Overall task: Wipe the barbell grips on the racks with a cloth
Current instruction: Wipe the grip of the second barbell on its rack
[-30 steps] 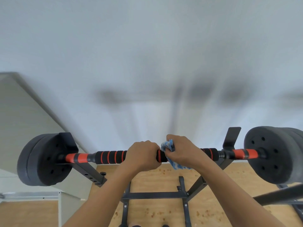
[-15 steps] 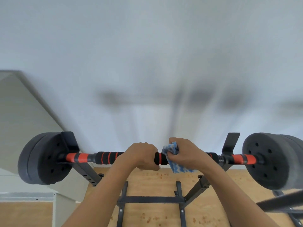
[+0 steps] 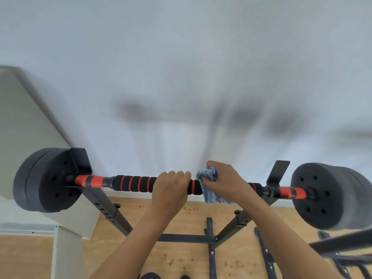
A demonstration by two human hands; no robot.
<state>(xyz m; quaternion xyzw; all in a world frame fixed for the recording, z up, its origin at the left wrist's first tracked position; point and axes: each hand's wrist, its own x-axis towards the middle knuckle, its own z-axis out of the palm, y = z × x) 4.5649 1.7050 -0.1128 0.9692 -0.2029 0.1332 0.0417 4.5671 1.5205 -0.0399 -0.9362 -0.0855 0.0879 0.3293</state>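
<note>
A barbell lies across a dark metal rack (image 3: 104,206). Its grip (image 3: 133,183) is black foam with red rings, and dark weight plates (image 3: 43,181) sit at both ends. My left hand (image 3: 171,189) grips the foam near the middle, fingers curled over the bar. Just to its right, my right hand (image 3: 224,183) holds a blue and white cloth (image 3: 208,187) wrapped around the grip. The cloth's lower end hangs below the bar. The foam under both hands is hidden.
A white wall fills the view behind the bar. The rack's upright hooks (image 3: 278,171) rise beside each plate. Below lies a wooden floor (image 3: 181,218) with the rack's base bars (image 3: 187,237). More dark metal bars (image 3: 342,244) cross the lower right corner.
Both hands stay on the bar with the cloth, shifted only slightly. The view has tilted a little, so the barbell sits lower in the picture.
</note>
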